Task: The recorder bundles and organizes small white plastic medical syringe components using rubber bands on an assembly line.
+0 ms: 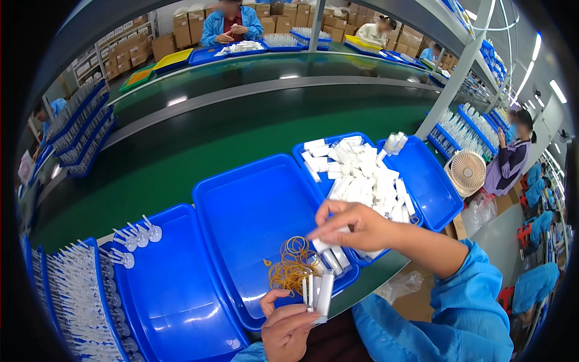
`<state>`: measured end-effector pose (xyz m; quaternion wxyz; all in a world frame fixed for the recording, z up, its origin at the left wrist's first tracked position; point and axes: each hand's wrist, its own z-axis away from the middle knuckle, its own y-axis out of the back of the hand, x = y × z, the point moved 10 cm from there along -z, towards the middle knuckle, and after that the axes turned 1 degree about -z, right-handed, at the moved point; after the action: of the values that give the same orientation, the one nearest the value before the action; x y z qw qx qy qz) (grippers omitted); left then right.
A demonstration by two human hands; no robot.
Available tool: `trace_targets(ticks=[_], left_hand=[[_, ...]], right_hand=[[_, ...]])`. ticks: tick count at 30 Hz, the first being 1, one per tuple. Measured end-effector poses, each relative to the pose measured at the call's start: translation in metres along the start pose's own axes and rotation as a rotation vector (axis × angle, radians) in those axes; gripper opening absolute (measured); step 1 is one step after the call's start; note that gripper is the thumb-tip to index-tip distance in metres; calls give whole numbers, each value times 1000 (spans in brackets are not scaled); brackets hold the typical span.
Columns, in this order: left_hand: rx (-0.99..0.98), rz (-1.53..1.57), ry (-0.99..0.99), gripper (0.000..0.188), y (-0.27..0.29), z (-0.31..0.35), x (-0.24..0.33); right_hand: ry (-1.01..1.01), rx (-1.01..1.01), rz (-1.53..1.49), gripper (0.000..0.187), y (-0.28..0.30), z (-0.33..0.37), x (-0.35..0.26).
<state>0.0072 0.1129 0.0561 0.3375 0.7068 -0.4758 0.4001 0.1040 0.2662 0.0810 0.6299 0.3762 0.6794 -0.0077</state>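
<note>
My left hand is closed around a small bundle of white rectangular pieces in clear plastic, held upright over the near edge of the middle blue tray. Over that tray's right side, my right hand has its thumb and fingers drawn together in a pinch. White shows beneath and between those fingers, but what they grip is hard to make out. Tan rubber bands lie tangled in the tray, just left of my right fingertips. Several white pieces lie under my right hand at the tray's right end.
A blue tray heaped with white pieces adjoins on the right, with another blue tray beyond it and a fan. Left stands a blue tray with clear stemmed parts. Green conveyor runs behind; co-workers sit across it.
</note>
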Motion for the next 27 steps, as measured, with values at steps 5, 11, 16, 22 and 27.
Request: trace_targets(ticks=[5, 11, 16, 22, 27], left_hand=[[-39, -8, -26, 9, -8, 0, 4], [-136, -89, -152, 12, -17, 3, 10], [-73, -34, -76, 6, -12, -1, 12], [-66, -24, -78, 5, -12, -3, 11], [-102, -18, -40, 5, -15, -4, 6]], right_hand=[[-441, 55, -799, 23, -31, 26, 24], [-489, 4, -982, 25, -44, 31, 27], [-502, -23, -960, 23, -47, 28, 26], [-505, -40, -931, 18, -47, 26, 28], [-532, -74, -854, 15, -49, 26, 31]])
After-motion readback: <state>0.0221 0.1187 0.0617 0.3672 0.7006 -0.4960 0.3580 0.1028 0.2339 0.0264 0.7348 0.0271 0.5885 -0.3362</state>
